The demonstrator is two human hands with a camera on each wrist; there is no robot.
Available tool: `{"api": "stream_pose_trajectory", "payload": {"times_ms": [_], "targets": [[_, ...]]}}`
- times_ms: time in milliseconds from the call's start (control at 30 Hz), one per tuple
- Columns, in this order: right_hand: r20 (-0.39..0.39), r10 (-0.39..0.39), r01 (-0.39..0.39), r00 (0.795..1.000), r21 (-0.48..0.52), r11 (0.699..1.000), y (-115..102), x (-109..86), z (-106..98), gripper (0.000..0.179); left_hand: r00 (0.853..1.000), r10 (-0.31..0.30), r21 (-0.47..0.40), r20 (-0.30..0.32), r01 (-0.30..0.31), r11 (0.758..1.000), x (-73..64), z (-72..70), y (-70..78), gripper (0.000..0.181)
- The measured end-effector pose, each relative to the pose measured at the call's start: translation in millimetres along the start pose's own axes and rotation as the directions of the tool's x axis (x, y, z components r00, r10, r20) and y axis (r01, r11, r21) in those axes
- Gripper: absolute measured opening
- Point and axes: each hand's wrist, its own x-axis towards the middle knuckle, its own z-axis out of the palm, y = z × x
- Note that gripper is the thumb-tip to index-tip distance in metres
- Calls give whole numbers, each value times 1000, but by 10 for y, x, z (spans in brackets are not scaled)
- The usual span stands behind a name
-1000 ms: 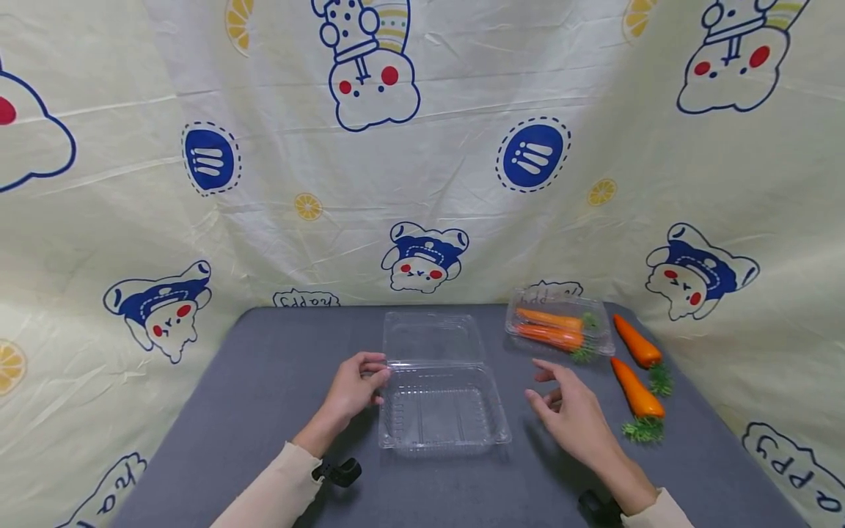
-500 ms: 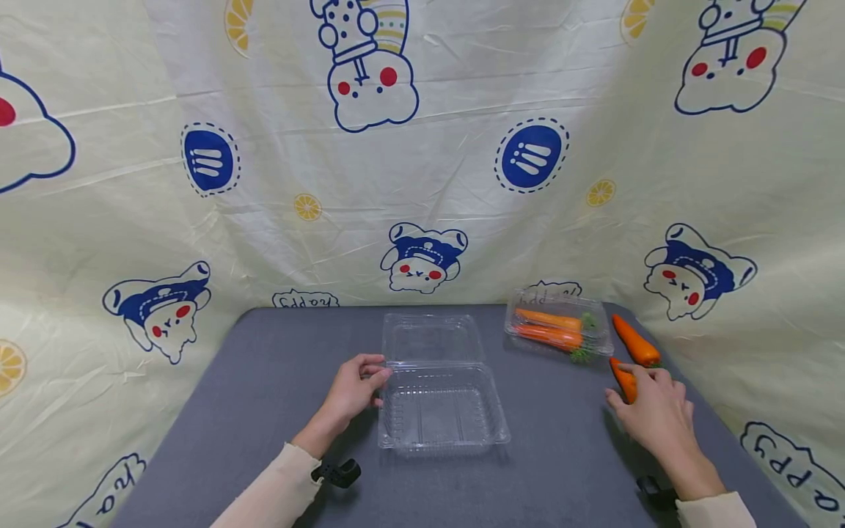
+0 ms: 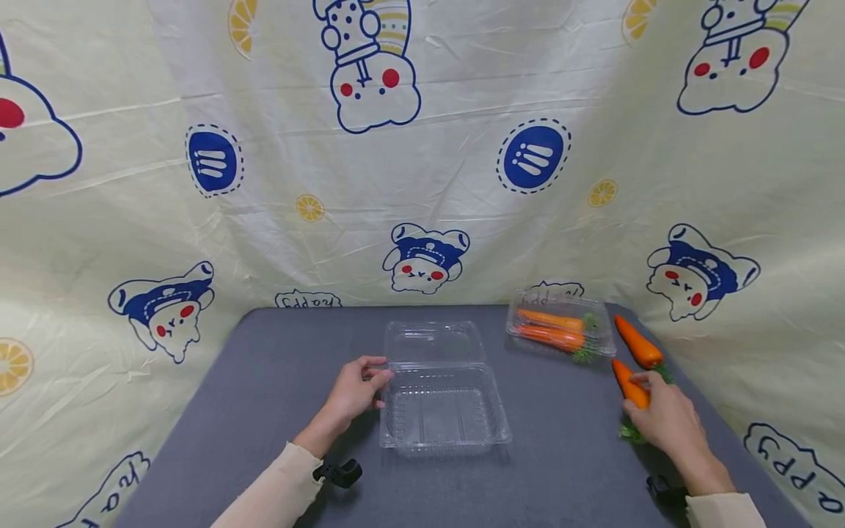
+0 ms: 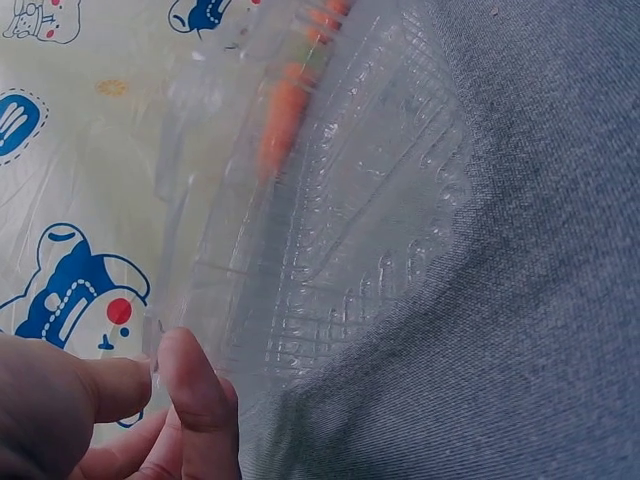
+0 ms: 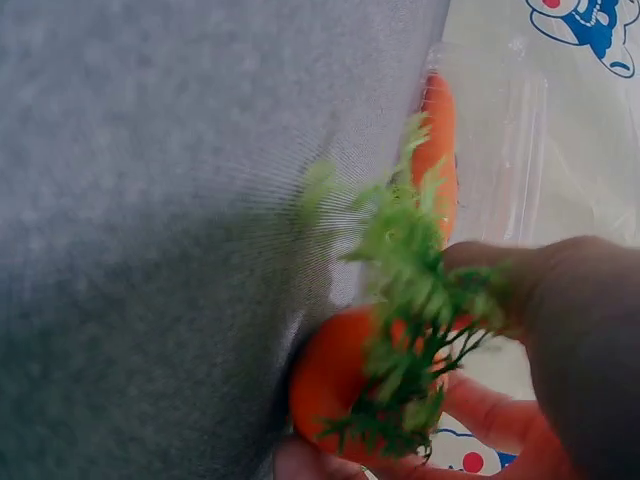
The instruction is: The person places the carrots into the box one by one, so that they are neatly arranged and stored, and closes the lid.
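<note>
A clear plastic clamshell container (image 3: 445,445) stands at the middle of the table, its lid (image 3: 433,341) swung back. At its left side, near the hinge, my left hand (image 3: 353,389) pinches the rim between thumb and finger, as the left wrist view shows with the thumb and finger (image 4: 195,385) meeting at the plastic edge. Over on the right, my right hand (image 3: 670,418) grips an orange carrot (image 3: 628,385) near its leafy end, thumb and fingers on either side. The green leaves (image 5: 400,290) hide part of that grip in the right wrist view.
Just beyond the gripped carrot lies another carrot (image 3: 638,342), close to the table's right edge. A closed clear container (image 3: 599,343) with carrots (image 3: 551,328) inside sits at the back right. Patterned cloth (image 3: 422,169) hangs behind the grey table (image 3: 284,352).
My right hand has moved right from beside the open container to the nearer carrot and taken hold of it. The left hand stays; the lid's far edge appears slightly lower.
</note>
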Motion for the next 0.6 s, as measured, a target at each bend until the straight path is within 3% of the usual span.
{"api": "stream_pose_trajectory", "payload": {"times_ms": [233, 600], "targets": [[55, 40, -41, 998, 17, 999, -12, -22, -2, 76, 1000, 4, 0, 9, -4, 1000, -21, 14, 8, 41], [198, -63, 56, 978, 37, 998, -464, -212, -17, 85, 1000, -5, -4, 4, 5, 1000, -28, 8, 24, 42]]}}
